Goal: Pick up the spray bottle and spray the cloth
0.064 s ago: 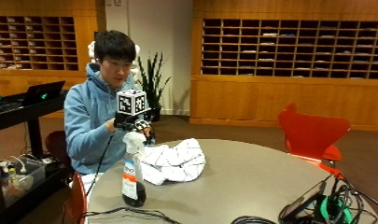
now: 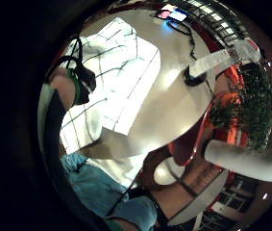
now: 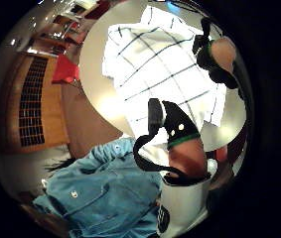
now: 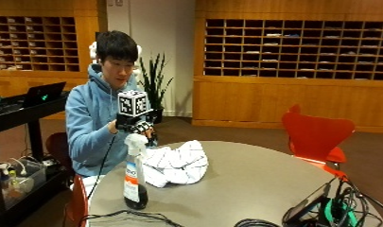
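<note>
A spray bottle with a white trigger head and a dark base stands upright near the table's left edge. Directly over its head hovers my gloved right hand, fingers spread and pointing down. In the thumb side palm view the thumb lies against the bottle's white top, while another finger reaches out over the cloth. A crumpled white cloth with dark stripes lies on the round grey table, just right of the bottle. It also fills the little finger side palm view as the cloth.
A red chair stands at the table's far right. Cables and a small device sit at the front right edge, more cable at the front. A black cart with a laptop stands at the left.
</note>
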{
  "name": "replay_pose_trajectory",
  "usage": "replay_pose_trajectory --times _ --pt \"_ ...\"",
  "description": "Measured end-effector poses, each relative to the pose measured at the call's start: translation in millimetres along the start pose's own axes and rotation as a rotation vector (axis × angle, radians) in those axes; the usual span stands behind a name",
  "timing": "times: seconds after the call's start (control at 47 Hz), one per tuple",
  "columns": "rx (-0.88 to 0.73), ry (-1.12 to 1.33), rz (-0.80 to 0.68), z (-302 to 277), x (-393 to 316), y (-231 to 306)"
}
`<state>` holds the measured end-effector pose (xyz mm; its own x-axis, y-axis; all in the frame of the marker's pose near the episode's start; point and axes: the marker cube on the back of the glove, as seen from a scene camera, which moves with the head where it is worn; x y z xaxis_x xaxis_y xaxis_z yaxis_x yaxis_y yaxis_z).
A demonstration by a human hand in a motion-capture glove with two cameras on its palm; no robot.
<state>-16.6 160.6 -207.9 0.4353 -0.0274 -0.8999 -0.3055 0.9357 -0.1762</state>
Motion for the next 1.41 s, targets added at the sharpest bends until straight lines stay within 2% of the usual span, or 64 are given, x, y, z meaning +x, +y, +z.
replay_pose_trajectory --times 0.064,0.405,0.639,0.852,0.958,1.065,1.128,1.214,1.405 --pt "-0.016 0.101 0.034 -6.1 19.9 16.5" --pt "0.09 0.02 0.151 -17.4 27.4 13.9" --pt "0.225 -0.167 0.283 -15.6 33.2 1.4" --pt "0.511 -0.369 0.537 -11.2 34.8 -15.5" --pt "0.547 -0.517 0.556 -13.3 39.8 -19.4" --pt "0.501 -0.635 0.515 -10.5 44.0 -11.6" --pt "0.6 -0.655 0.522 -8.2 55.6 -19.6" --pt "0.806 -0.668 0.654 -5.6 70.7 -36.9" --pt "0.971 -0.773 0.785 3.7 95.3 -43.7"
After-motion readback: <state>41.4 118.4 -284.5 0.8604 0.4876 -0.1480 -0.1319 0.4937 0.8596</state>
